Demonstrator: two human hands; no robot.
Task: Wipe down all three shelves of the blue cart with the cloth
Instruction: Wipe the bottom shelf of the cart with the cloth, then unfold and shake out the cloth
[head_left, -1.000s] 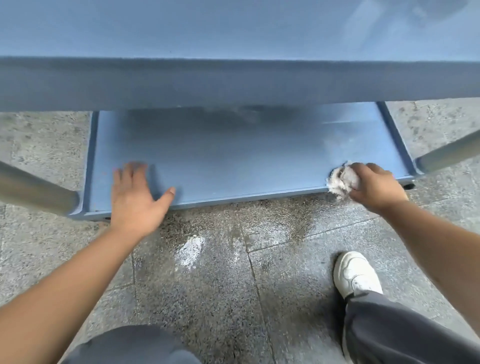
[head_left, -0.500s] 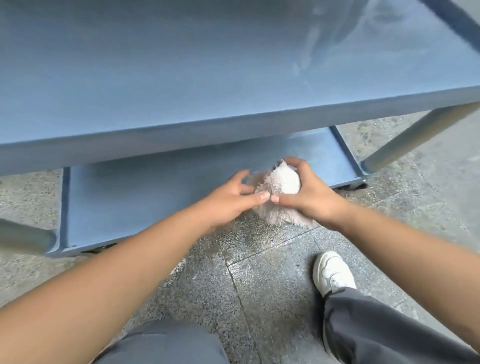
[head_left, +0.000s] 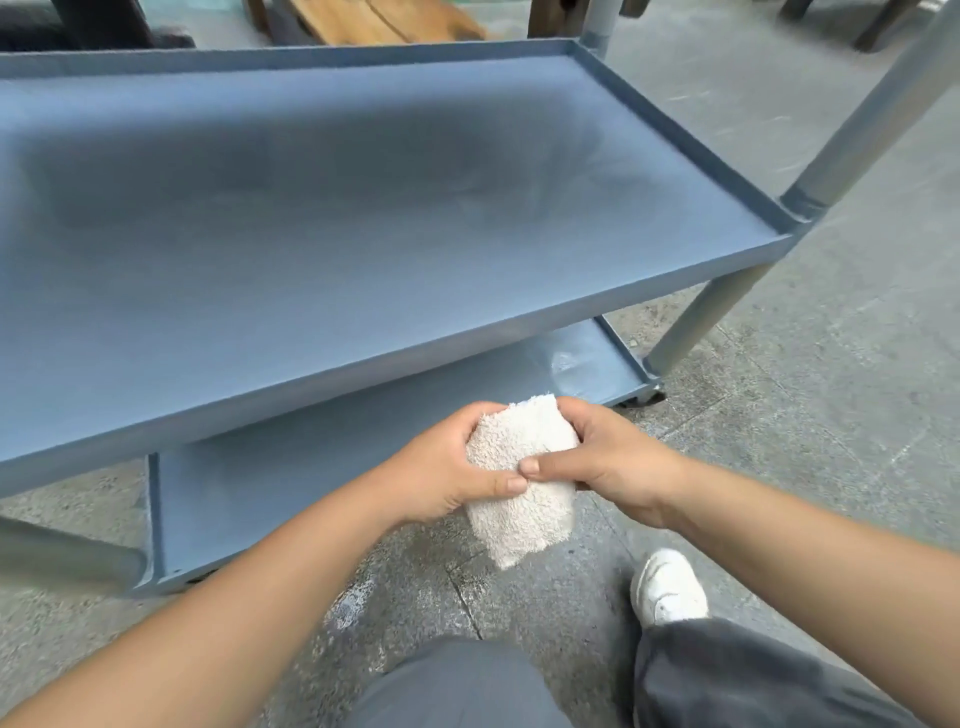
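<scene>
The blue cart stands in front of me, with one wide shelf (head_left: 363, 218) filling the upper view and the bottom shelf (head_left: 322, 467) showing below it near the floor. A white terry cloth (head_left: 519, 478) is bunched up in front of the cart's near edge, above the floor. My left hand (head_left: 441, 467) grips its left side and my right hand (head_left: 613, 462) grips its right side, thumbs meeting across the front. The cloth's lower end hangs free. No third shelf is in view.
Grey metal posts rise at the cart's right corners (head_left: 872, 114) and one lies at the lower left (head_left: 62, 561). A wet grey stone floor (head_left: 831, 389) surrounds the cart. My white shoe (head_left: 670, 587) and grey trousers are below. Wooden furniture (head_left: 374, 21) stands beyond the cart.
My right hand lifted the cloth off the bottom shelf's front right edge. My left hand left that shelf and joined it on the cloth. The view rose to show the shelf above.
</scene>
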